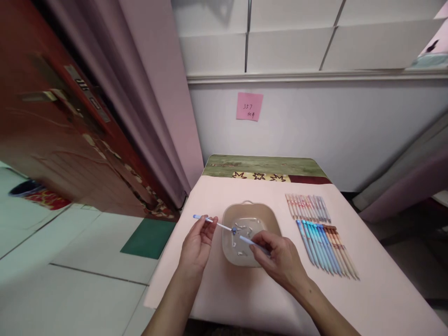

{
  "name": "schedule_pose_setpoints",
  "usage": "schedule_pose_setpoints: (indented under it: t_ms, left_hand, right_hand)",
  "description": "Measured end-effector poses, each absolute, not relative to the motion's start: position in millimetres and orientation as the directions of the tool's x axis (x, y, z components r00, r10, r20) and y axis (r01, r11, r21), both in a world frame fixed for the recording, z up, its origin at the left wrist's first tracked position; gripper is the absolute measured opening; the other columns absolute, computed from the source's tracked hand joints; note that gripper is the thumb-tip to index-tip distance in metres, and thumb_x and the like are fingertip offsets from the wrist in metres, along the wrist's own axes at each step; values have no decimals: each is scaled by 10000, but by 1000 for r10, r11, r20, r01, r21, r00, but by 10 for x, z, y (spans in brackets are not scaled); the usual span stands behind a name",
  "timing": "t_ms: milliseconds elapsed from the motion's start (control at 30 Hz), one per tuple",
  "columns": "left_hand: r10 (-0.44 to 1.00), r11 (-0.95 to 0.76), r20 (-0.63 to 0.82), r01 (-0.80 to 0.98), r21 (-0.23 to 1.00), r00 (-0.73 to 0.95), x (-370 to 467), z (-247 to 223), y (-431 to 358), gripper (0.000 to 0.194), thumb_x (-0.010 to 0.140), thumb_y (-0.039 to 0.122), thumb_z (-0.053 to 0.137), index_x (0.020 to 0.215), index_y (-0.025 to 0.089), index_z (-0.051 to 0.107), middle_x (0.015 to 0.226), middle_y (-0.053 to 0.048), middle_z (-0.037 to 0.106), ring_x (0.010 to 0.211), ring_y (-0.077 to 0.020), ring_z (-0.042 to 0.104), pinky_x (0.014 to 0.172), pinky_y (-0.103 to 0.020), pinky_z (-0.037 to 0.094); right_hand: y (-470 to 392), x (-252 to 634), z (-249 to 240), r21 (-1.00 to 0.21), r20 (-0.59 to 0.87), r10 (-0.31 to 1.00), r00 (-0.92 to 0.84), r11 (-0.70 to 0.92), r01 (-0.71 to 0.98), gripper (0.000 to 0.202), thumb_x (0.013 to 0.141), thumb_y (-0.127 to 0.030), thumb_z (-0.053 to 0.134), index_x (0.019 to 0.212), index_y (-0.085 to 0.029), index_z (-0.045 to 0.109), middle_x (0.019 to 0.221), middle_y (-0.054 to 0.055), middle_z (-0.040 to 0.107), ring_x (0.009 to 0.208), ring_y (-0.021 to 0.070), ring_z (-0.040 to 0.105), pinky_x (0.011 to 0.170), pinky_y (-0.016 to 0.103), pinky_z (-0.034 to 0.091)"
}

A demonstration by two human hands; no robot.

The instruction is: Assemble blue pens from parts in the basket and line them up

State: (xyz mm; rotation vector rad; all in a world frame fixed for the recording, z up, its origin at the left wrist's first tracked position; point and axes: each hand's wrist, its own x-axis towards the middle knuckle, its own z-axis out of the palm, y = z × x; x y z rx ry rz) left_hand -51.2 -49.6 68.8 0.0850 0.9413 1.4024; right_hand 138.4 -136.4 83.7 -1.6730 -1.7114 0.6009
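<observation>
My left hand pinches a thin white pen refill between thumb and fingertips. It has a light blue piece at its left end and a dark blue part at its right end, over the basin. In my right hand is a light blue pen barrel, its end pointing left, close to the refill but apart from it. Both hands are above a beige plastic basin, where several small white pieces lie on the bottom. My right fingers hide the rest of the barrel.
Right of the basin lie two rows of pens: pink and grey ones behind, blue and brown ones in front. A pale cloth covers the table. Behind it is a wall with a pink note; a red door stands left.
</observation>
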Motion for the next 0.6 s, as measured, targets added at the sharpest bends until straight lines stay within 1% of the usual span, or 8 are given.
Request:
schedule_pose_setpoints:
  t_ms: [100, 367, 500, 600]
  left_hand:
    - [854, 217, -503, -789, 575, -132, -528, 693, -507, 166, 865, 30, 507, 757, 87, 620, 688, -68, 692, 691, -155, 705, 671, -246, 611]
    - [867, 253, -490, -768, 589, -90, -466, 678, -568, 160, 862, 35, 511, 764, 85, 627, 688, -74, 691, 690, -163, 705, 642, -229, 603]
    - [886, 272, -460, -730, 627, -64, -416, 671, -612, 130, 857, 52, 525, 792, 91, 629, 727, -80, 696, 684, -162, 699, 608, -227, 596]
    - [892, 299, -451, -697, 652, -39, -363, 668, -666, 103, 854, 69, 537, 820, 91, 632, 742, -85, 693, 664, -153, 687, 570, -219, 581]
  right_hand:
    - [-1369, 1387, 841, -735, 144, 988, 54, 70, 674, 137, 799, -296, 551, 748, -225, 657, 602, -26, 633, 542, 122, 548, 520, 208, 359]
    - [-1349, 1363, 851, -733, 127, 989, 74, 43, 679, 124, 786, -286, 565, 746, -229, 668, 625, -22, 654, 570, 133, 569, 528, 207, 366]
    - [-1335, 1340, 805, -748, 126, 989, 74, 46, 662, 119, 792, -277, 568, 746, -228, 667, 620, -25, 653, 568, 131, 577, 535, 208, 376]
    - [-1321, 1287, 744, -768, 160, 984, 75, 76, 636, 115, 800, -276, 570, 768, -223, 667, 628, -21, 654, 561, 129, 580, 535, 211, 384]
